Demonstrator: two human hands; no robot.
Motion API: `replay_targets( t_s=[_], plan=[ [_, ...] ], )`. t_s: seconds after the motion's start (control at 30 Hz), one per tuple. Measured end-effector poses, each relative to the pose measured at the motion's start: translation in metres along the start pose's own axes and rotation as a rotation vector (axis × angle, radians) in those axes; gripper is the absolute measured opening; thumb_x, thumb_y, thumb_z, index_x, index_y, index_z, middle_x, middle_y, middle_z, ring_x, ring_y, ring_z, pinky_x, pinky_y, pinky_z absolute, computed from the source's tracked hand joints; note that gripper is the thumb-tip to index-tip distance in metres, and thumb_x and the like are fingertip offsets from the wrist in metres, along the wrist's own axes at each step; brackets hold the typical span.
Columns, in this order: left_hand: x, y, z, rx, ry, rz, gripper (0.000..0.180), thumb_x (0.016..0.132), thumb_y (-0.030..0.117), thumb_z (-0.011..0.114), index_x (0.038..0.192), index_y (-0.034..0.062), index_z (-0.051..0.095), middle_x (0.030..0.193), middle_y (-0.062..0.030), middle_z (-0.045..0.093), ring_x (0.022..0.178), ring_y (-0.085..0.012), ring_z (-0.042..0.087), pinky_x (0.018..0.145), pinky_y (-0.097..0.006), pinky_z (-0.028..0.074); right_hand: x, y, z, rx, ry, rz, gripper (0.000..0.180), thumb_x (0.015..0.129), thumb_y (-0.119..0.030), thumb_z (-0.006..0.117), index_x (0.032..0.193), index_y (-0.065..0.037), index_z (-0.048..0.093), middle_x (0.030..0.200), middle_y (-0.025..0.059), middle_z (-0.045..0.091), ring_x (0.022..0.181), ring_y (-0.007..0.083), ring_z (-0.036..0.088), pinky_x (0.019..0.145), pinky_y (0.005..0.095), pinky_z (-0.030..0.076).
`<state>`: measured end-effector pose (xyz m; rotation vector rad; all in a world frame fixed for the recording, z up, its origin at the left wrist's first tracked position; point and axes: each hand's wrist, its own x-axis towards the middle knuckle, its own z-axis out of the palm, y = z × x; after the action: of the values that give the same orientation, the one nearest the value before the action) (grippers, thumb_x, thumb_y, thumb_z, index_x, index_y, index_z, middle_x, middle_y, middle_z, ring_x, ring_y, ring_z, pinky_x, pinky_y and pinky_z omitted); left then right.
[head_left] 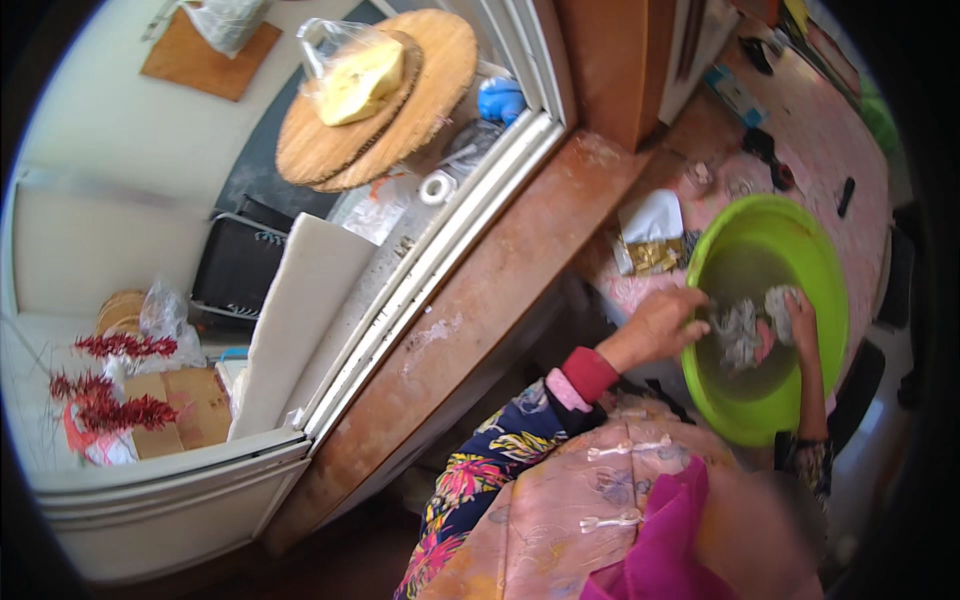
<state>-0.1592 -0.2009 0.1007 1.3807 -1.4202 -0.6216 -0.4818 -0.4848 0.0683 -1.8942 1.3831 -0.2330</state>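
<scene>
A lime-green plastic basin (831, 256) holds murky grey water. In my right hand (803, 322), on the basin's right side, the fingers close on a wet whitish-grey cloth (780, 303). Another crumpled grey cloth (738, 333) lies in the water to its left, with a pinkish patch (765, 342) beside it. My left hand (658, 325) is over the basin's left rim, its fingers bent and apart with nothing visible in them. A red cuff rings that wrist.
The basin stands on a pink-patterned table (835, 130). Beyond it are a white-and-gold packet (652, 230), a dark strapped object (765, 155) and a blue box (735, 95). Left, past a window ledge (480, 290), round wooden boards (440, 70) carry a bagged yellow piece (362, 82).
</scene>
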Motion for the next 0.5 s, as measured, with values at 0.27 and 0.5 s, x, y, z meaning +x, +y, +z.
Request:
replay_targets(
  t_s=[0.27, 0.5],
  plan=[
    [-0.063, -0.022, -0.057, 0.313, 0.037, -0.021, 0.016, 0.087, 0.016, 0.069, 0.087, 0.0038, 0.06, 0.092, -0.0157, 0.06, 0.091, -0.0373, 0.062, 0.078, -0.049, 0.05, -0.008, -0.052, 0.001, -0.52, 0.045, -0.199, 0.05, 0.091, -0.017, 0.069, 0.139, -0.004, 0.058, 0.134, 0.0186, 0.061, 0.13, 0.0344, 0.055, 0.11, 0.0403, 0.042],
    [-0.177, -0.055, -0.086, 0.308, -0.175, -0.463, 0.033, 0.097, 0.025, 0.063, 0.126, 0.0087, 0.064, 0.112, -0.0156, 0.068, 0.104, -0.0378, 0.067, 0.085, -0.046, 0.056, 0.011, -0.208, 0.085, -0.124, 0.004, -0.545, 0.039, 0.093, -0.014, 0.067, 0.13, -0.001, 0.062, 0.118, 0.017, 0.069, 0.116, 0.0349, 0.064, 0.102, 0.0401, 0.047]
  ],
)
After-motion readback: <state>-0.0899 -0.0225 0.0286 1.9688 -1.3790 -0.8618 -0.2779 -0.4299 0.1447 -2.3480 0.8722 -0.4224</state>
